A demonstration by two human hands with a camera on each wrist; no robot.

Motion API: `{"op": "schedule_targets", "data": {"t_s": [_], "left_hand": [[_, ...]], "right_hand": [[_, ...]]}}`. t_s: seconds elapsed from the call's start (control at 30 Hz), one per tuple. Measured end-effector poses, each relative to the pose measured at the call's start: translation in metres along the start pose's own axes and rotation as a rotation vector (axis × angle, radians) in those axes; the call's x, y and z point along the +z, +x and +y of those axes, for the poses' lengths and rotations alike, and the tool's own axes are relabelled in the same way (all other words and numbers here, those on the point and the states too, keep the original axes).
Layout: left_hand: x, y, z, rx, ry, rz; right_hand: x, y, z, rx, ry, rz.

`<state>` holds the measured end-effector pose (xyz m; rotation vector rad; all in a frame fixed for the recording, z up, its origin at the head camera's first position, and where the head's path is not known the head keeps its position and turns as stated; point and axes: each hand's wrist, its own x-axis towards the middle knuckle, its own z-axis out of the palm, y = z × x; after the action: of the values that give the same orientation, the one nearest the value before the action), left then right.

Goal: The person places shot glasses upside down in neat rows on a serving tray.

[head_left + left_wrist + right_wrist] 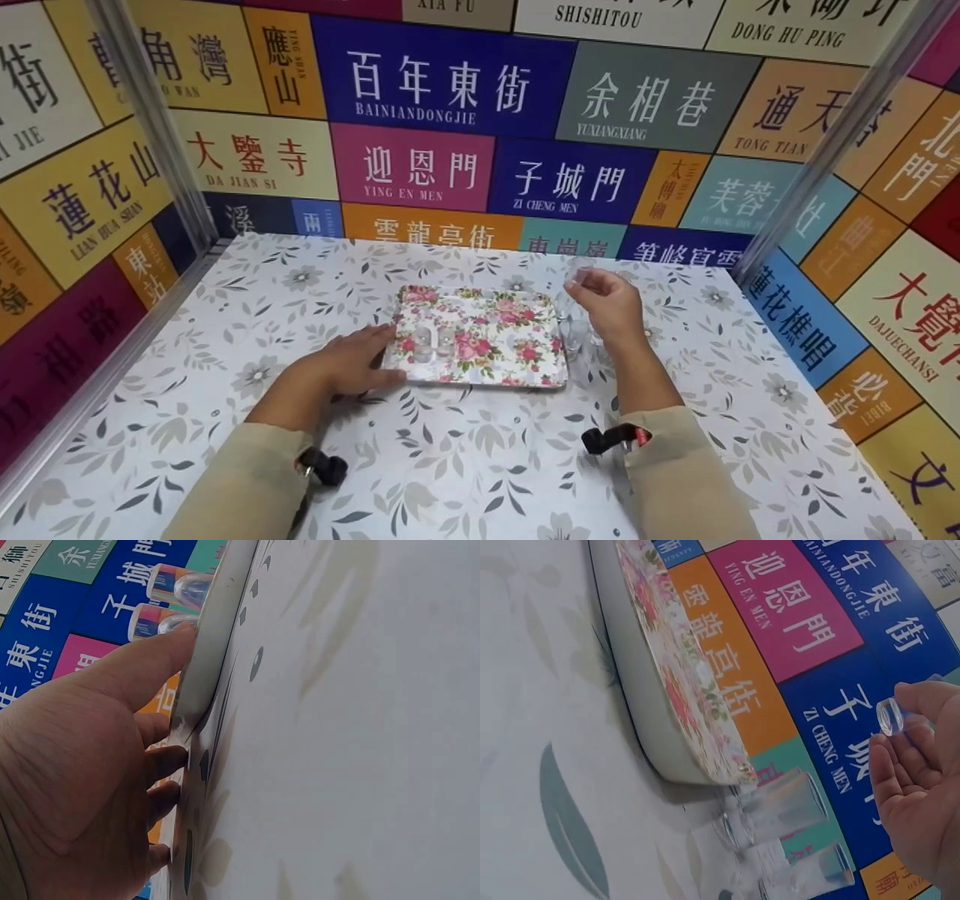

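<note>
We watched as the right hand [611,304] pinched a clear shot glass [889,718] between its fingers above the worktop [480,465], near the right side of a floral tray [517,367] bearing two small glasses [445,342]. The left hand [351,365], fingers relaxed, touched the tray's left edge.

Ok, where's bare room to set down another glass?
On the tray, the right half is bare, between the two small glasses at left front and the right rim. The table is bare from the tray's near edge between the sleeves. Crowded: right of the tray, where more glasses stand by the right hand; the left hand borders its left edge.
</note>
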<state>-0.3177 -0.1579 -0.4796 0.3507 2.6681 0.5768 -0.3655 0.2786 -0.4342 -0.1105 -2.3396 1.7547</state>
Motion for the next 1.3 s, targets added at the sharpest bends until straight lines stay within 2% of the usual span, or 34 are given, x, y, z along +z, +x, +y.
{"op": "schedule_targets", "data": {"t_s": [0.53,0.77,0.97,1.3], "left_hand": [[0.001,0.002,-0.003,-0.021,0.0,0.0],[0.001,0.001,-0.001,0.004,0.006,0.0],[0.001,0.001,-0.001,0.003,0.011,0.0],[0.001,0.001,-0.001,0.008,0.014,0.009]], "right_hand": [[0.06,-0.021,-0.027,-0.066,0.093,-0.111],[0.083,-0.031,-0.037,-0.132,0.179,-0.167],[0.096,-0.039,-0.043,-0.13,0.215,-0.215],[0.105,-0.048,-0.045,-0.142,0.257,-0.361]]}}
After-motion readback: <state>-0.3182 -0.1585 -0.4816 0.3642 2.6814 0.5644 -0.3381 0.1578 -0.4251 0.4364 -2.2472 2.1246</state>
